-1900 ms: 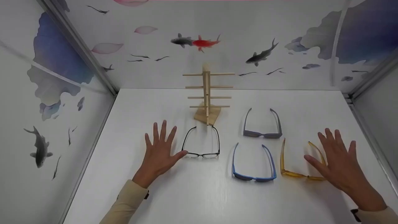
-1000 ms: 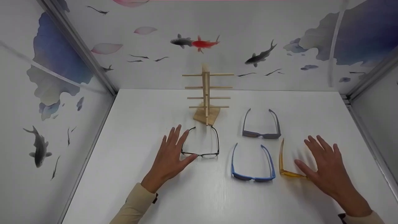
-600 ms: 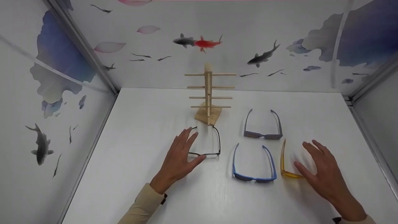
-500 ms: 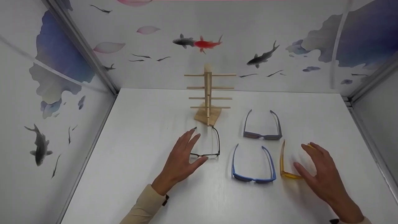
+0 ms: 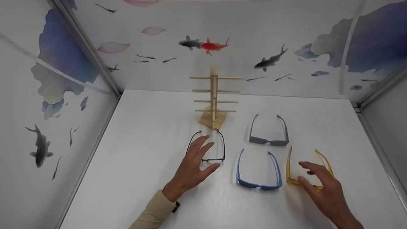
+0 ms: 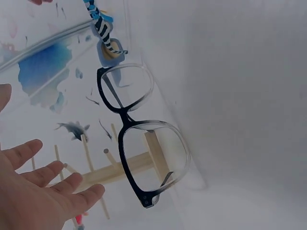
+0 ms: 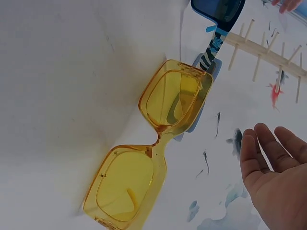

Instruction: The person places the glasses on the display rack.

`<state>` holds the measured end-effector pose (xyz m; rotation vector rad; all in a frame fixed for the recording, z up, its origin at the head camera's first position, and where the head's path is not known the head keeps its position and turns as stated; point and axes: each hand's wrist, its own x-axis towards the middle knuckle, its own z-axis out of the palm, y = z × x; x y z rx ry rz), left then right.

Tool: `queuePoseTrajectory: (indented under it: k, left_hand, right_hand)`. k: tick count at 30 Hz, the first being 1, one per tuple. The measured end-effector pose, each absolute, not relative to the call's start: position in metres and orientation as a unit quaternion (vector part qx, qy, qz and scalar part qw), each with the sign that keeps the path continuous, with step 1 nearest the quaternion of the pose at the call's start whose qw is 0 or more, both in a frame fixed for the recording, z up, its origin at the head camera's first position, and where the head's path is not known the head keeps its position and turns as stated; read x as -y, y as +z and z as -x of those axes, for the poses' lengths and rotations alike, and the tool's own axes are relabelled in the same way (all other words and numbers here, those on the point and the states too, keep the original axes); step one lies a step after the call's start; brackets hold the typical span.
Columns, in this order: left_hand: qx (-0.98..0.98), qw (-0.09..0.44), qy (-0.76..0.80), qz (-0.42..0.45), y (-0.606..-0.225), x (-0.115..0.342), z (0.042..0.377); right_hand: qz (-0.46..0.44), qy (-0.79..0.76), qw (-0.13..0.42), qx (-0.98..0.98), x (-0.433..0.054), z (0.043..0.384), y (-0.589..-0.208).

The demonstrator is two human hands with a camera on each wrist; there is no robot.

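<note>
My left hand [image 5: 190, 168] is spread over the left side of a pair of eyeglasses [image 5: 213, 160], covering part of the frame. Black on top and clear below, these eyeglasses [image 6: 125, 117] stand apart from the fingers in the left wrist view. With fingers loosely bent, my right hand [image 5: 327, 190] hovers over amber-yellow sunglasses [image 5: 288, 168] and hides part of their front. The right wrist view has the yellow sunglasses [image 7: 163, 136] whole, with a gap between them and the right hand [image 7: 278, 177]. Neither hand holds anything.
Blue sunglasses [image 5: 259, 185] lie between the hands, and purple-grey sunglasses [image 5: 268, 142] lie behind them. A wooden stand [image 5: 214, 92] with several crosswise pegs rises at the back of the white table [image 5: 152, 127]. Panels with painted fish enclose the back and sides.
My left hand has moved right, over the black-and-clear eyeglasses. My right hand has come left and nearer the front, its fingers bending more. All the glasses have stayed in place.
</note>
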<state>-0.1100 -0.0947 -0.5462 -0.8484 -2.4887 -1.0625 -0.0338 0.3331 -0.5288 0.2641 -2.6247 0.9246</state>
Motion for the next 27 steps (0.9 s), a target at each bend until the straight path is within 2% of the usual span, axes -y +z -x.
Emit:
queuePoseTrajectory:
  k: [7, 27]
  left_hand:
    - [0.835, 0.143, -0.427, 0.315, -0.549, 0.086, 0.103]
    - [0.814, -0.031, -0.466, 0.344, -0.569, 0.064, 0.081]
  right_hand:
    - [-0.072, 0.357, 0.144, 0.92, -0.328, 0.026, -0.53]
    - [-0.029, 0.395, 0.085, 0.914, -0.312, 0.016, -0.557]
